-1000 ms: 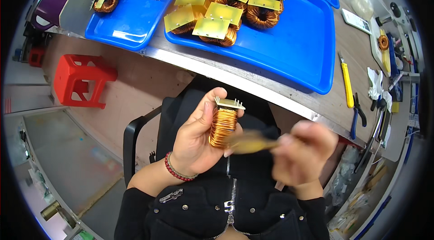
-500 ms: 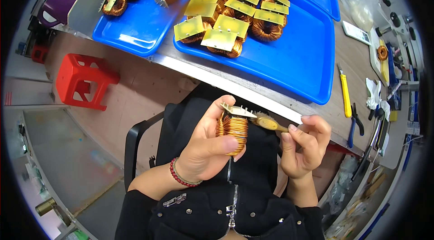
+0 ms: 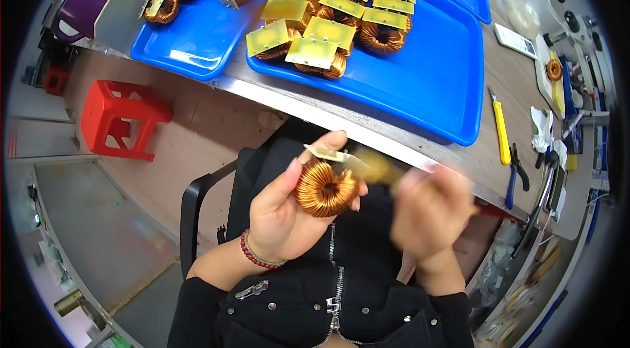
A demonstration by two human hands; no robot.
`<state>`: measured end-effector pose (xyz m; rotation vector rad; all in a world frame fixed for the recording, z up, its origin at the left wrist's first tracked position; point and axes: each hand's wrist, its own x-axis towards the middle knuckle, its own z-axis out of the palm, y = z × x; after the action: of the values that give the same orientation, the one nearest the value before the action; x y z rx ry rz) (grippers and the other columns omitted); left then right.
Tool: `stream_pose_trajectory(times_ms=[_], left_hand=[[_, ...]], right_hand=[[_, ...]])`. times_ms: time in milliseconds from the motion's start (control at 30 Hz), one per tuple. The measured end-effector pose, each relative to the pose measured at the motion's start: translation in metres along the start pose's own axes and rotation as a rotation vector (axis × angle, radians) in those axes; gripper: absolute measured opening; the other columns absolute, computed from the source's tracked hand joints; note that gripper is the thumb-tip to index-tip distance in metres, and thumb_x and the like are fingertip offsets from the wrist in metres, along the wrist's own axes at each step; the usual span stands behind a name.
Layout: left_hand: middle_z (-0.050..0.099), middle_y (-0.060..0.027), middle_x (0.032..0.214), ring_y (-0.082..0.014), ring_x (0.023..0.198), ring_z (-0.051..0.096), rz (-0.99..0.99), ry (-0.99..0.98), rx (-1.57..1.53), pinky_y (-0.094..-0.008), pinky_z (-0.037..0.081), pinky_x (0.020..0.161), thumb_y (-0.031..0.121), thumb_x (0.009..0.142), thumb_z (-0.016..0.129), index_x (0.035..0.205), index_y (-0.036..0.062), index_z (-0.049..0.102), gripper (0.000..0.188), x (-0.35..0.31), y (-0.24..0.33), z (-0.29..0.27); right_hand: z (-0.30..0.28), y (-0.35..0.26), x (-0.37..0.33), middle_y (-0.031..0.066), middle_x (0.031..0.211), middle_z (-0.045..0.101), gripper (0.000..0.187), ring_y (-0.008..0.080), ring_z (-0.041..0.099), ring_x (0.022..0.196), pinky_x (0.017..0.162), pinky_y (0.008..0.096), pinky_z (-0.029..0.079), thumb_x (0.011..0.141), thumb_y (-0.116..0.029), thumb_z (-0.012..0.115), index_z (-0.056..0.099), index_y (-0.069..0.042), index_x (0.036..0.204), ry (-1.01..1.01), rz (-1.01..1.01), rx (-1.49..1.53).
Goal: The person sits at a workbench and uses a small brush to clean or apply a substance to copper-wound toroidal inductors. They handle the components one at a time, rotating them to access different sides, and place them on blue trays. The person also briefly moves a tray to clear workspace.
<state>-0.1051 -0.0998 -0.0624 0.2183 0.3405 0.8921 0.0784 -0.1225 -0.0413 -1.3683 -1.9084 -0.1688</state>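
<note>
My left hand (image 3: 281,220) grips a toroidal coil (image 3: 317,196) wound in copper wire, its round hole facing me. A pale yellow board (image 3: 327,154) with small pins sits along the coil's upper side. My right hand (image 3: 433,217), smeared by motion, is closed on a small brush (image 3: 379,165) with a yellowish wooden handle. The blurred brush head is at the board's right end; whether the bristles touch it I cannot tell. Both hands are over my lap, in front of the table edge.
A blue tray (image 3: 426,108) holds several coils with yellow boards (image 3: 312,53). More coils lie in another blue tray (image 3: 177,62) at left. At right are a yellow utility knife (image 3: 501,131), blue-handled pliers (image 3: 515,177) and crumpled tissue (image 3: 542,130). A red stool (image 3: 121,118) stands on the floor.
My left hand has turned the coil, so its hole now faces me, and shifted slightly left. My right hand, moving fast, has blurred along with the brush.
</note>
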Motion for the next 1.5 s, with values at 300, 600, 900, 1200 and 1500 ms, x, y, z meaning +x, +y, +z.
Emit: stream_pose_trajectory(times_ms=[300,600,900,1200,1500], left_hand=[[0.043,-0.0208,0.120,-0.0318,0.109,0.046,0.048,-0.050,-0.032,-0.0409,0.038,0.094,0.037,0.093,0.035,0.141,0.0105,0.013,0.059,0.005,-0.005,0.001],[0.042,-0.0216,0.125,-0.0314,0.116,0.044,0.209,-0.157,0.104,-0.0425,0.033,0.100,0.034,0.094,0.035,0.137,0.0014,0.017,0.057,0.008,-0.007,-0.008],[0.044,-0.0218,0.119,-0.0312,0.112,0.045,0.222,-0.087,-0.022,-0.0411,0.036,0.097,0.036,0.093,0.035,0.138,0.0047,0.018,0.058,0.013,-0.007,-0.015],[0.042,-0.0225,0.122,-0.0343,0.112,0.046,0.183,-0.236,-0.085,-0.0444,0.036,0.097,0.038,0.093,0.033,0.138,0.0041,0.018,0.058,0.020,-0.013,-0.012],[0.046,-0.0191,0.119,-0.0276,0.111,0.047,0.338,-0.074,0.451,-0.0384,0.037,0.097,0.046,0.086,0.049,0.132,-0.0022,0.026,0.071,0.014,-0.003,-0.015]], right_hand=[[-0.015,-0.017,-0.005,0.0088,0.082,0.056,0.013,0.0195,0.052,0.047,0.041,0.0264,0.041,0.067,-0.002,0.066,0.063,-0.004,0.079,-0.277,0.063,0.288],[-0.017,-0.022,0.002,0.0085,0.083,0.056,0.016,0.0160,0.054,0.051,0.040,0.0247,0.039,0.065,-0.003,0.068,0.062,-0.003,0.079,-0.232,0.077,0.205],[-0.002,-0.012,0.001,0.0020,0.073,0.051,0.011,0.0184,0.054,0.053,0.045,0.0283,0.041,0.074,-0.014,0.067,0.059,-0.007,0.072,-0.544,0.318,1.032],[-0.014,-0.048,0.005,0.0019,0.077,0.050,0.006,0.0136,0.053,0.059,0.095,0.0490,0.033,0.071,-0.010,0.059,0.054,-0.007,0.071,-0.522,-0.118,0.794],[0.008,-0.053,0.021,0.0011,0.076,0.045,0.014,0.0152,0.051,0.058,0.087,0.0488,0.035,0.077,-0.016,0.064,0.054,-0.008,0.071,-0.583,-0.124,0.969]])
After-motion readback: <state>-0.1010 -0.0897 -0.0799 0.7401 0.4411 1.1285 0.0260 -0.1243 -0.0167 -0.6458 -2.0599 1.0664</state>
